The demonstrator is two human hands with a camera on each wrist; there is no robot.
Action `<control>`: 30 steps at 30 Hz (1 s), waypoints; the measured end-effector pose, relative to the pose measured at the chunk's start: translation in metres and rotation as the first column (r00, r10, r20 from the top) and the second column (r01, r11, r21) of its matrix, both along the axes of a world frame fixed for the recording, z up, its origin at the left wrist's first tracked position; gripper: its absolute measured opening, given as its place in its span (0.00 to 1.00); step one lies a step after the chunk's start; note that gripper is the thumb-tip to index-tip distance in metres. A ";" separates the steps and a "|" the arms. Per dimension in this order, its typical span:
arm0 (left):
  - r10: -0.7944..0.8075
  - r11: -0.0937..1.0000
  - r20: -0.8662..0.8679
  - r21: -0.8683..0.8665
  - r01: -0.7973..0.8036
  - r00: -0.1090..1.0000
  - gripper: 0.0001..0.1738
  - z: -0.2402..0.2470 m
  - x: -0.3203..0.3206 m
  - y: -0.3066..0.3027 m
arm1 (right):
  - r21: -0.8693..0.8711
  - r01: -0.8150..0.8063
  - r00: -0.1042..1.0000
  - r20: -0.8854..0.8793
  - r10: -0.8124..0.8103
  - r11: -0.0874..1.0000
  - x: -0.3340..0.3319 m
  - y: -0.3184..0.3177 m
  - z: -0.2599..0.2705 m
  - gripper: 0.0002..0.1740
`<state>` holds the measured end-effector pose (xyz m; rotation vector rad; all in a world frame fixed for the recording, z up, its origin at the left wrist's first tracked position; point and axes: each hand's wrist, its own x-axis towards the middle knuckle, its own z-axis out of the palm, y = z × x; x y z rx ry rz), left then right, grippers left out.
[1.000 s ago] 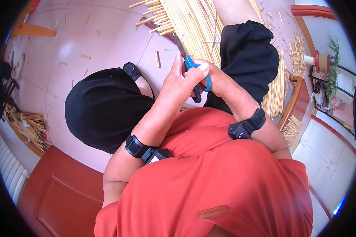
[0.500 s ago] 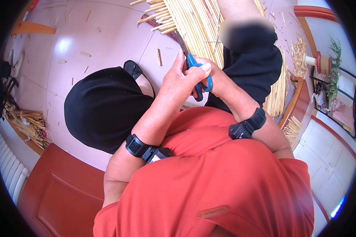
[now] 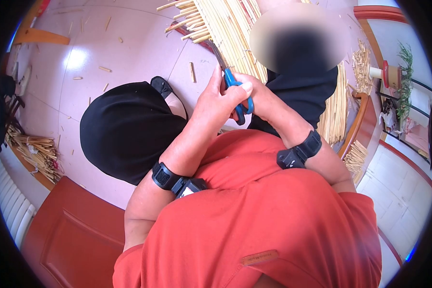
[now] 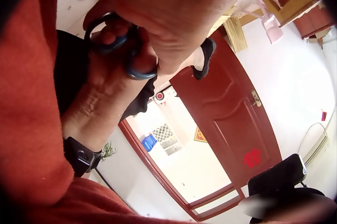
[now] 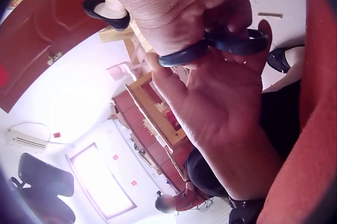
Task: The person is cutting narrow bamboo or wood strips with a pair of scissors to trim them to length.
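Blue-and-black scissors point up at the near edge of a mat of thin straw-coloured stalks, their blades beside the stalk ends. My right hand grips the handles from the right, fingers at the loops. From the left, my left hand wraps round the same handles, its thumb across them and its index finger along the pivot side. In the left wrist view, the handle loops sit between both hands. The right wrist view shows the loops above the left palm. Whether the blades are parted, I cannot tell.
Short stalk pieces lie scattered on the tiled floor. Bundles of stalks stand at the left, with more at the right. A red wooden panel is at lower left. A blurred patch covers one knee.
The hands and scissors stay almost in place. The knee at the right has risen slightly or shifted in view, now more blurred over.
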<state>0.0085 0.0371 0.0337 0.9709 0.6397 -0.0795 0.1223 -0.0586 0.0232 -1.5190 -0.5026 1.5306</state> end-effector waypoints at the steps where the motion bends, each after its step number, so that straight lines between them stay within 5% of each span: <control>1: 0.043 0.999 0.016 -0.004 -0.043 0.999 0.40 0.000 -0.001 -0.004 | -0.001 0.001 1.000 0.003 -0.001 1.000 -0.002 -0.002 0.002 0.10; 2: 0.085 0.996 0.032 -0.010 -0.084 0.996 0.33 0.000 -0.002 -0.007 | 0.005 -0.002 0.999 0.054 0.002 1.000 -0.003 -0.004 0.005 0.10; 6: 0.094 0.996 0.060 0.007 -0.094 0.994 0.36 0.002 -0.002 -0.007 | 0.046 -0.054 0.997 0.059 0.051 0.997 0.002 -0.002 0.010 0.10; 8: 0.013 0.999 -0.004 0.037 -0.013 1.000 0.51 0.001 -0.002 -0.003 | 0.065 -0.078 0.994 0.083 0.073 0.995 0.004 0.002 0.005 0.10; 15: -0.006 1.000 0.010 0.028 0.006 1.000 0.49 0.001 0.002 0.007 | -0.076 -0.027 0.997 0.075 0.033 0.997 0.007 0.014 0.008 0.11; 24: 0.112 0.994 0.036 0.004 -0.112 0.993 0.41 0.000 0.006 0.007 | -0.046 -0.065 0.995 0.075 0.068 0.997 0.012 0.012 0.007 0.12; 26: -0.041 0.999 -0.039 0.013 0.042 0.998 0.57 0.001 0.005 0.010 | -0.036 -0.050 0.997 0.064 0.052 0.998 0.011 0.013 0.011 0.12; 30: 0.005 1.000 -0.011 0.031 -0.005 1.000 0.57 -0.004 0.008 0.010 | 0.010 -0.084 0.983 0.166 0.082 0.996 0.013 0.017 0.012 0.11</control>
